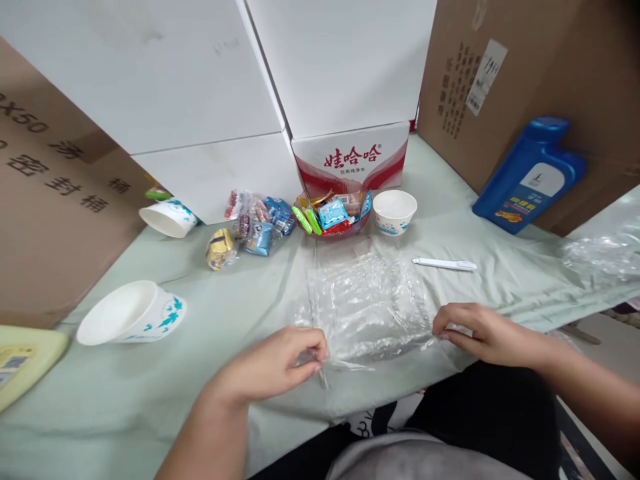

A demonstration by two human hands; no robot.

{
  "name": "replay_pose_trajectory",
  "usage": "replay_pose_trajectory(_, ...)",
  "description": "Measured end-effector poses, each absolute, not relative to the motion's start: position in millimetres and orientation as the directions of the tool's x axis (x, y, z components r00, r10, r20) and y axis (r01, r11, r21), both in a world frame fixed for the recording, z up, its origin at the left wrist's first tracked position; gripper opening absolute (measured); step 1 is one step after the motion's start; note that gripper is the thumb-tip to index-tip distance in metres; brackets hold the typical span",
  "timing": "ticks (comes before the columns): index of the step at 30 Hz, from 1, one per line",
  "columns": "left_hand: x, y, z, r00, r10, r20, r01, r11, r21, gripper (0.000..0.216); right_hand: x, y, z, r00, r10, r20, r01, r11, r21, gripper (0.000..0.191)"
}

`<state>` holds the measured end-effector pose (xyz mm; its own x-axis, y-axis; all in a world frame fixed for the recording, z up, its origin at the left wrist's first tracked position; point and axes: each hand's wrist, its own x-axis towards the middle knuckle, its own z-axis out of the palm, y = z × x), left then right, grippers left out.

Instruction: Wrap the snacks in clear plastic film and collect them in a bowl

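Observation:
A clear plastic bag [373, 303] lies flat and crinkled on the green cloth in front of me. My left hand [287, 360] pinches its near left corner between thumb and fingers. At the bag's right edge, my right hand [483, 330] is closed in a pinch on the film. Just beyond the bag stands a clear reddish bowl [334, 233] heaped with wrapped snacks [334, 212]. A white paper bowl [395, 212] with a blue leaf print stands upright beside it. To the right lies a white pen-like utility knife [444, 265].
Wrapped snacks [260, 233] lie left of the bowl, near two tipped paper bowls [165, 320]. Cardboard boxes [55, 180] and white boxes [350, 67] wall in the back and sides. A blue bottle [530, 177] leans at right; a yellow-green container [30, 360] lies at left.

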<state>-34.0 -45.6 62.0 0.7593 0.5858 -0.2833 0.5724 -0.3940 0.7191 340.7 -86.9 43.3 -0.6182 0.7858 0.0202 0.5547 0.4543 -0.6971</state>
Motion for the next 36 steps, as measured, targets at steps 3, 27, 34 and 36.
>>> replay_pose_trajectory(3, -41, -35, 59, 0.660, 0.702, -0.267, 0.531, -0.184, 0.827, 0.005, 332, -69, 52, -0.524, 0.851, 0.037, 0.522, 0.355, -0.775, 0.016)
replay_pose_trajectory(27, -33, -1, 15, 0.043, 0.862, 0.506, 0.931, -0.218, 0.292, 0.018, 285, 5, -11, -0.292, 0.943, 0.161, 0.952, 0.302, -0.043, 0.032)
replay_pose_trajectory(34, 5, -17, -8, 0.685, 0.728, 0.020, 0.719, -0.680, 0.141, 0.067, 299, 12, -1, -0.214, 0.962, 0.168, 0.971, 0.228, -0.067, 0.032)
replay_pose_trajectory(36, 6, -16, -10, 0.659, 0.750, -0.057, 0.748, -0.647, 0.146, 0.071, 306, 13, 7, -0.177, 0.949, 0.262, 0.972, 0.210, -0.104, 0.031)
